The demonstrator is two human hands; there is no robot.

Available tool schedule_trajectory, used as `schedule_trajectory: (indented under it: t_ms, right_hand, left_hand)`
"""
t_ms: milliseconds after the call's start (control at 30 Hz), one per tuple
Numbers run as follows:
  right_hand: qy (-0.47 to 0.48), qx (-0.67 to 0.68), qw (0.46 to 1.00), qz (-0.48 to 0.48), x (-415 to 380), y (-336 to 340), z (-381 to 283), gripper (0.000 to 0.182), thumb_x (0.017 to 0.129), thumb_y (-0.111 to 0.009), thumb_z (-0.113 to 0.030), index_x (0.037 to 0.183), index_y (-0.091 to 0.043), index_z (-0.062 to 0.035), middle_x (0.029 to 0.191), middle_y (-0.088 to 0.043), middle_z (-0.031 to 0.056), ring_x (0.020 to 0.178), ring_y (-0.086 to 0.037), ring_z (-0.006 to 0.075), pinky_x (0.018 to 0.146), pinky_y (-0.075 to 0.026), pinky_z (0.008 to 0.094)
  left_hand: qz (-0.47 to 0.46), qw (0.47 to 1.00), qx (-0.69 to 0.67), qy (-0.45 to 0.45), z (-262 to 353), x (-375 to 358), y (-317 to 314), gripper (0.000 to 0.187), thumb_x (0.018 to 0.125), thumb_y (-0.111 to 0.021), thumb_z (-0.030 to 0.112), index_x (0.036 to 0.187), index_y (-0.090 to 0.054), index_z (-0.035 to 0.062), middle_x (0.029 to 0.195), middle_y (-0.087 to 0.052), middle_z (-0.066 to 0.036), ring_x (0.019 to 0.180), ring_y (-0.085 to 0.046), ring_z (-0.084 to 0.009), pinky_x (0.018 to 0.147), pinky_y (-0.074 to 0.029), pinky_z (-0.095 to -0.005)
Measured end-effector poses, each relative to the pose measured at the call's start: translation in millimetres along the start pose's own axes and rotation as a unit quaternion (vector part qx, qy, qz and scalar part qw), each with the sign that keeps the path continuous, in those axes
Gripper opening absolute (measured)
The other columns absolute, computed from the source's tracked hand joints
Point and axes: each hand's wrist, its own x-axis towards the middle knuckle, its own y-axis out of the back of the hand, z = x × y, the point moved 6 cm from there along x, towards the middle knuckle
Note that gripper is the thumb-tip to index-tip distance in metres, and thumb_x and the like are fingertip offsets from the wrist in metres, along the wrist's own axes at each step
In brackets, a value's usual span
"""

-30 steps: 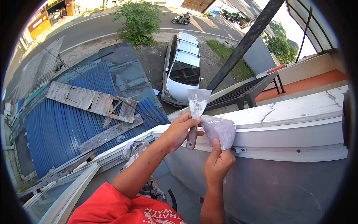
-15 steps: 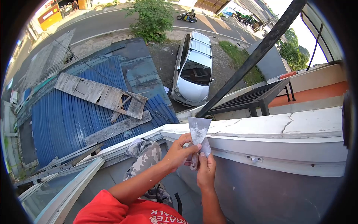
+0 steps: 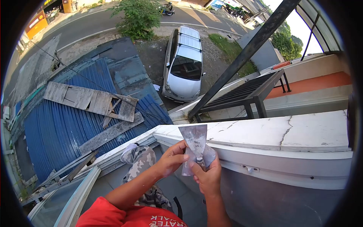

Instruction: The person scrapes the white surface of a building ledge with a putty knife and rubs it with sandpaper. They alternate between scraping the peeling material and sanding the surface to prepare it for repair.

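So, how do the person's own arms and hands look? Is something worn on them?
Both hands, the left hand and the right hand, are bare: no gloves, and no rings or watch that I can make out. The forearms are bare too. A short red sleeve covers the left upper arm; it belongs to a red shirt with white lettering across the chest.
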Motion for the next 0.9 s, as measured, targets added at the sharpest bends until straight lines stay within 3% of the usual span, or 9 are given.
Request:
schedule_trajectory:
  t_ms: [133,267,333,433,533,633,667,767,900]
  right_hand:
    - [0.039,-0.018,0.999,0.023,-5.2,6.1,-26.7,0.048,0.085,-0.077,-0.004,0.125,-0.051,-0.0020,0.088,-0.066,0.0050,0.050,-0.053,0.0046,0.039,-0.040,0.0194]
    - [0.047,-0.102,0.993,0.044,-13.4,8.1,-45.4,0.037,0.089,-0.071,-0.005,0.121,-0.051,0.0000,0.084,-0.067,0.0069,0.053,-0.058,0.0071,0.041,-0.045,0.0219]
    - [0.073,-0.207,0.974,0.057,-17.8,15.4,-52.0,0.032,0.092,-0.066,-0.005,0.119,-0.051,0.0018,0.083,-0.068,0.0100,0.056,-0.063,0.0112,0.045,-0.050,0.0256]
    - [0.272,-0.454,0.844,0.091,-30.1,13.4,-75.8,0.037,0.093,-0.061,-0.003,0.127,-0.049,0.0072,0.080,-0.068,0.0151,0.063,-0.070,0.0196,0.054,-0.055,0.0317]
    - [0.222,-0.478,0.843,0.105,-43.1,15.5,-87.4,0.049,0.092,-0.060,-0.002,0.136,-0.044,0.0121,0.079,-0.068,0.0174,0.068,-0.072,0.0252,0.060,-0.056,0.0346]
    - [0.331,-0.441,0.824,0.132,-67.0,16.6,-116.2,0.055,0.092,-0.061,-0.002,0.141,-0.040,0.0146,0.079,-0.069,0.0166,0.068,-0.071,0.0224,0.058,-0.054,0.0314]
    - [0.379,-0.428,0.807,0.152,-82.1,15.8,-131.1,0.050,0.096,-0.057,-0.005,0.140,-0.043,0.0134,0.083,-0.071,0.0158,0.067,-0.068,0.0190,0.059,-0.052,0.0266]
    - [0.382,-0.416,0.776,0.281,-130.3,44.5,-148.9,0.047,0.102,-0.054,-0.014,0.135,-0.039,0.0151,0.080,-0.067,0.0142,0.061,-0.066,0.0193,0.053,-0.052,0.0282]
    - [0.530,-0.306,0.647,0.455,-155.5,52.2,-221.4,0.042,0.106,-0.053,-0.019,0.135,-0.035,0.0054,0.076,-0.055,0.0104,0.055,-0.047,0.0134,0.044,-0.039,0.0228]
  left_hand:
    - [-0.003,0.999,0.011,0.044,18.5,17.5,-20.6,0.052,0.087,-0.077,0.011,0.133,-0.055,0.0029,0.124,-0.064,-0.011,0.115,-0.063,-0.0181,0.101,-0.050,-0.0358]
    - [-0.033,0.974,0.047,0.221,2.1,24.2,1.7,0.035,0.087,-0.079,0.013,0.117,-0.062,0.0073,0.106,-0.070,-0.004,0.093,-0.068,-0.0107,0.083,-0.057,-0.0293]
    - [-0.040,0.976,0.055,0.206,12.3,29.4,4.1,0.032,0.088,-0.078,0.012,0.115,-0.062,0.0070,0.103,-0.069,-0.002,0.090,-0.067,-0.0092,0.080,-0.057,-0.0287]
    - [-0.017,0.976,0.125,0.175,25.0,38.1,2.6,0.022,0.093,-0.072,0.012,0.112,-0.061,0.0062,0.099,-0.066,0.001,0.087,-0.066,-0.0068,0.078,-0.056,-0.0273]
    - [0.038,0.979,0.150,0.130,43.3,47.9,-4.5,0.022,0.098,-0.066,0.013,0.117,-0.062,0.0036,0.099,-0.066,0.001,0.088,-0.065,-0.0071,0.078,-0.053,-0.0259]
    - [0.182,0.953,0.240,0.041,51.4,67.6,15.6,0.023,0.099,-0.064,0.013,0.119,-0.063,0.0020,0.099,-0.067,-0.002,0.092,-0.065,-0.0093,0.085,-0.053,-0.0282]
    - [0.205,0.945,0.255,0.013,54.4,72.7,9.5,0.027,0.103,-0.058,0.012,0.126,-0.062,-0.0007,0.111,-0.066,-0.004,0.100,-0.063,-0.0106,0.092,-0.050,-0.0292]
    - [0.147,0.853,0.492,-0.095,60.3,92.3,-40.2,0.032,0.105,-0.055,0.015,0.132,-0.060,-0.0020,0.126,-0.062,-0.008,0.110,-0.060,-0.0145,0.100,-0.045,-0.0311]
    - [-0.082,0.854,0.496,-0.135,29.9,105.5,-129.0,0.041,0.108,-0.048,0.018,0.145,-0.054,0.0030,0.143,-0.054,-0.014,0.121,-0.055,-0.0213,0.106,-0.039,-0.0311]
